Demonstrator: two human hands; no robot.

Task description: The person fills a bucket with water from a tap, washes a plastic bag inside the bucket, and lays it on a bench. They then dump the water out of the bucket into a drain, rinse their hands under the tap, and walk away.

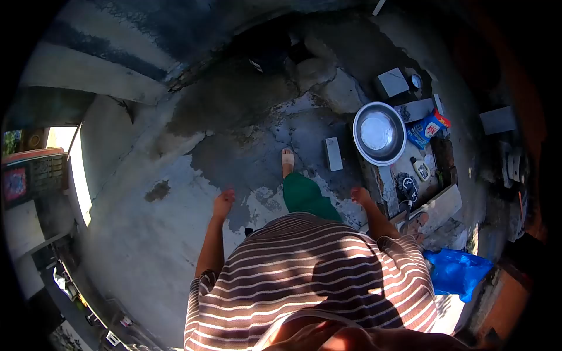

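Note:
My left hand [223,203] hangs out to the left over the wet concrete floor [158,228], holding nothing I can see, its fingers loosely bent and small in view. My right hand [360,196] is out on the other side, also with no visible object, its fingers slightly apart. Nearest to it are a grey block [333,154] on the floor and a black-and-white shoe [407,187]. Beyond the hand, a round metal basin [377,134] rests on a raised ledge. Neither hand touches these things.
Beside the basin are a blue-and-red packet [426,130] and a pale bottle with a dark cap [420,169]. A blue plastic bag [458,272] lies at lower right. More blocks [393,82] stand farther back. A bare foot [287,161] is ahead, on damp ground.

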